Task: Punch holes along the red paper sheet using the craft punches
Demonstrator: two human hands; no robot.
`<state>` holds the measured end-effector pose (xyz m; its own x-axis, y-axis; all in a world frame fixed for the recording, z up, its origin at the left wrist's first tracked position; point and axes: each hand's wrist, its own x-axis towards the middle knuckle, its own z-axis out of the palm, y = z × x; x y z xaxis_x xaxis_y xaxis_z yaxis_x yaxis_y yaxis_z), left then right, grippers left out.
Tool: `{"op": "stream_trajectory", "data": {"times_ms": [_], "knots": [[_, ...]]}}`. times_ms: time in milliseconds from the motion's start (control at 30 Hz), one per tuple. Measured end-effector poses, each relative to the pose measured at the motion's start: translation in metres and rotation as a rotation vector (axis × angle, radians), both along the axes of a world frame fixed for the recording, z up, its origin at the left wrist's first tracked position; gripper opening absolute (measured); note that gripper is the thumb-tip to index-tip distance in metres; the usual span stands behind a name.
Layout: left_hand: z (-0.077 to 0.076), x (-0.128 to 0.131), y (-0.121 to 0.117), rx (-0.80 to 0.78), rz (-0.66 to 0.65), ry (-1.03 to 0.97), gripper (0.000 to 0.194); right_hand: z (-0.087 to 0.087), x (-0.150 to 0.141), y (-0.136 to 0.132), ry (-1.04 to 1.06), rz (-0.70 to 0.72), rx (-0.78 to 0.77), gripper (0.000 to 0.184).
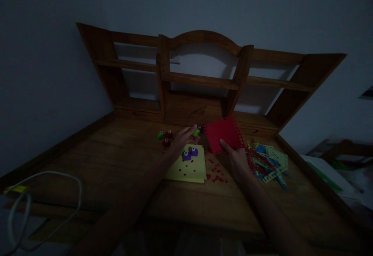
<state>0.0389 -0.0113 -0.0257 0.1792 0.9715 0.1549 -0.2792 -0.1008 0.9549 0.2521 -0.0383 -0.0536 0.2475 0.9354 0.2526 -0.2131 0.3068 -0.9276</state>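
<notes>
My left hand (184,138) is closed around a small green paper punch (196,132), close to the left edge of a red sheet of paper (223,133). That sheet is raised above the desk in my right hand (237,158), with the thumb on top and the fingers hidden beneath. Rows of punched holes run along its edges. Below my left hand, purple punches with eye-like spots (186,156) rest on yellow paper (190,172). Small red cut-outs (217,173) lie scattered on the yellow paper and on the wood. A dark punch (199,128) shows just beyond my left fingertips.
Red punches (166,142) and another green punch (161,135) stand left of the yellow paper. At the right lies a pile of punched paper scraps (271,160). A wooden shelf unit (201,79) rises behind the desk (116,162). A white cable (80,193) loops at lower left.
</notes>
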Motion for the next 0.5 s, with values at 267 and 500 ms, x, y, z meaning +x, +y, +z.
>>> {"op": "stream_trajectory", "data": {"times_ms": [267, 500], "knots": [[-0.0031, 0.0004, 0.0034, 0.001, -0.031, 0.005, 0.042, 0.0011, 0.0001, -0.0006, -0.001, -0.023, -0.011, 0.052], [-0.0068, 0.0049, 0.0048, 0.031, -0.085, 0.056, 0.038, -0.0001, -0.0003, 0.0015, 0.032, 0.024, 0.009, 0.054]]}}
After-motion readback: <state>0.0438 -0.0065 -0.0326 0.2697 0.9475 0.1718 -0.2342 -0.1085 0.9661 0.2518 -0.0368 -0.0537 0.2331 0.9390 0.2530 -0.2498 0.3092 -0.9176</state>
